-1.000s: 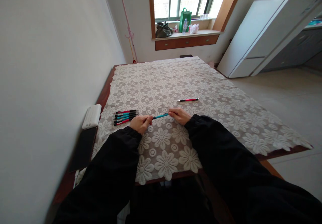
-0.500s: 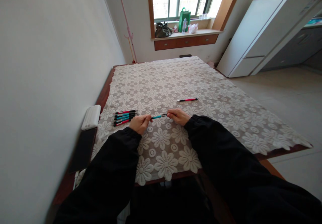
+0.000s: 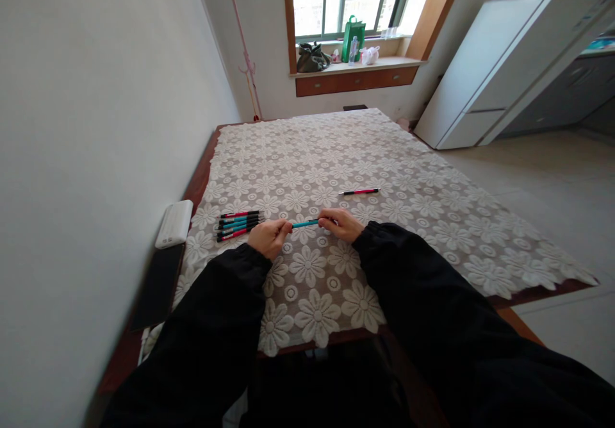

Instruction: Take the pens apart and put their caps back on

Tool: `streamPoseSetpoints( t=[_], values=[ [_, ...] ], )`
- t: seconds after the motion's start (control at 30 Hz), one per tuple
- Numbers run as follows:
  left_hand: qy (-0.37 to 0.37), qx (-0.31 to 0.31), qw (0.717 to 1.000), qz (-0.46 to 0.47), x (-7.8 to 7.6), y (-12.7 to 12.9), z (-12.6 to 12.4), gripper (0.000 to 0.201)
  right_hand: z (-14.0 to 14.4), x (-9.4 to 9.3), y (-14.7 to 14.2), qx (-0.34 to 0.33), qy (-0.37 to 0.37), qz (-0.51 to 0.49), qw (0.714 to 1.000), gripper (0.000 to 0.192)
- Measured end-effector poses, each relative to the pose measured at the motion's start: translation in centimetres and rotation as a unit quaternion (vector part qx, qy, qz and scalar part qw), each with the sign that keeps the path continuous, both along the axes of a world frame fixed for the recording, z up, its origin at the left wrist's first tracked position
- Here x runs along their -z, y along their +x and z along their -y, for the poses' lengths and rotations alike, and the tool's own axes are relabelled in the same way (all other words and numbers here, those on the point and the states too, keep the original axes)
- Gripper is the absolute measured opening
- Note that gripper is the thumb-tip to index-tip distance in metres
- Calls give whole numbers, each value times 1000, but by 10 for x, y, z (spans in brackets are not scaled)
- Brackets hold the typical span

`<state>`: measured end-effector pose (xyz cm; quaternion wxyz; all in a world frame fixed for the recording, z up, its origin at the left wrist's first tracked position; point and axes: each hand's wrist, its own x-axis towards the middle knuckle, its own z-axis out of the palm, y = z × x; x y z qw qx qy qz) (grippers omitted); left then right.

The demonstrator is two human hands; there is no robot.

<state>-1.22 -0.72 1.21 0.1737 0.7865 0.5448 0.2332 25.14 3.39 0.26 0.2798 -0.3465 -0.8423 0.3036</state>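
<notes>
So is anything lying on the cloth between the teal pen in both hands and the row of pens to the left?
Nothing visible does. The left hand and right hand hold the teal pen; only bare tablecloth separates the left hand from the row of pens.

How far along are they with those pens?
Already set down: a row of pens lies side by side on the lace tablecloth to the left. In hand: the left hand and right hand each grip an end of a teal pen. Left: one red pen lies alone farther out, untouched.
</notes>
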Motion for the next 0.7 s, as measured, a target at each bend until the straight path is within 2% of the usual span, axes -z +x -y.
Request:
streamPoseSetpoints(
  t=[0.1, 0.2, 0.4, 0.47, 0.6, 0.7],
  values=[
    [-14, 46, 999, 16, 4, 0, -2, 33, 2, -1, -1, -12, -8, 16, 1000, 29],
    [-6, 78, 997, 25, 6, -1, -3, 30, 3, -2, -2, -30, -11, 26, 999, 33],
    [47, 53, 996, -54, 2, 3, 2, 39, 7, -4, -6, -37, 22, 61, 997, 38],
    [38, 45, 996, -67, 1, 5, 3, 47, 7, -4, -7, -43, 35, 63, 996, 36],
    [-7, 42, 999, -20, 1, 5, 0, 56, 6, -2, -6, -36, 51, 58, 996, 35],
    [12, 24, 999, 30, 3, 3, -1, 39, 4, -1, -5, -15, 37, 67, 997, 40]
  ],
)
